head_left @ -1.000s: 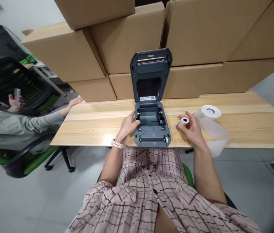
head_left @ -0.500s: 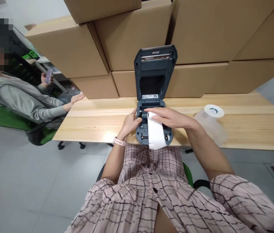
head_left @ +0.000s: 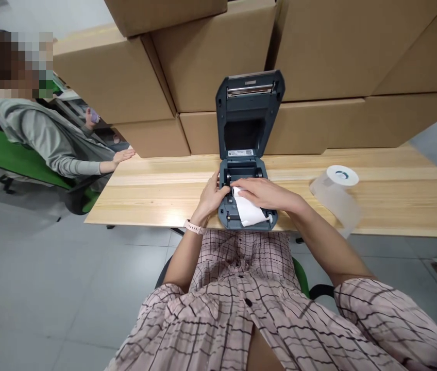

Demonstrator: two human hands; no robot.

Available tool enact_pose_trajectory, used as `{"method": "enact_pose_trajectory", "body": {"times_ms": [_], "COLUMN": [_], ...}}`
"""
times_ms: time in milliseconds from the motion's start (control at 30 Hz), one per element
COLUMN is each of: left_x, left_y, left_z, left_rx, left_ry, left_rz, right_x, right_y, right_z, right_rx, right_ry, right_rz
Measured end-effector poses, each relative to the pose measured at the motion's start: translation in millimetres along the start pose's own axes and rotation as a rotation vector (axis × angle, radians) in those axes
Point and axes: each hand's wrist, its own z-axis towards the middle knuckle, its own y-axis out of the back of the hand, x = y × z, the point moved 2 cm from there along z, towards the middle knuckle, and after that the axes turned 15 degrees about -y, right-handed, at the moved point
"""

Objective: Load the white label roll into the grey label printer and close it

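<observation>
Moved: small paper roll [head_left: 247, 207], from right of the open printer [head_left: 241, 164] to over its base.
Co-worker's hand [head_left: 123, 156]: resting at the counter's [head_left: 156, 198] left edge.
Left hand [head_left: 211, 198]: thumb and fingers pinching the printer's left rim.
Loose paper end: slanting toward the near right.
Right hand [head_left: 268, 195]: pinching the small roll.
Large roll [head_left: 342, 176]: on the counter's right, strip trailing nearward.

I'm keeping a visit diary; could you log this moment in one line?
left hand: at left edge of open printer; right hand: grasping white paper roll over printer; larger roll: on table
</observation>
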Motion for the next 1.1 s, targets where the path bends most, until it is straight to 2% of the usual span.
{"method": "enact_pose_trajectory", "body": {"times_ms": [100, 267, 467, 633, 967, 1100], "left_x": [3.9, 2.4, -6.0, -7.0, -5.3, -6.1], "left_y": [-3.3, -5.4, -5.5, -6.7, -7.4, -7.2], "left_z": [0.5, 1.7, 0.6, 0.2, -1.2, -2.3], "left_rx": [0.0, -0.02, -0.018, -0.012, -0.037, -0.048], "left_ry": [-0.006, -0.029, -0.03, -0.024, -0.027, -0.005], "left_rz": [-0.13, -0.219, -0.192, -0.213, -0.235, -0.257], "right_x": [5.6, 12.0, 8.2, 7.3, 35.5, 37.1], "right_y": [1.5, -0.6, -18.0, -28.4, -45.5, -48.9], "right_z": [-2.5, -15.4, -31.0, -37.3, -63.4, -76.8], "right_rx": [-0.024, -0.031, -0.154, -0.159, -0.341, -0.351], "right_ry": [-0.047, -0.09, -0.043, -0.022, -0.033, -0.019], "right_rz": [-0.017, -0.041, 0.044, -0.026, -0.165, -0.143]}}
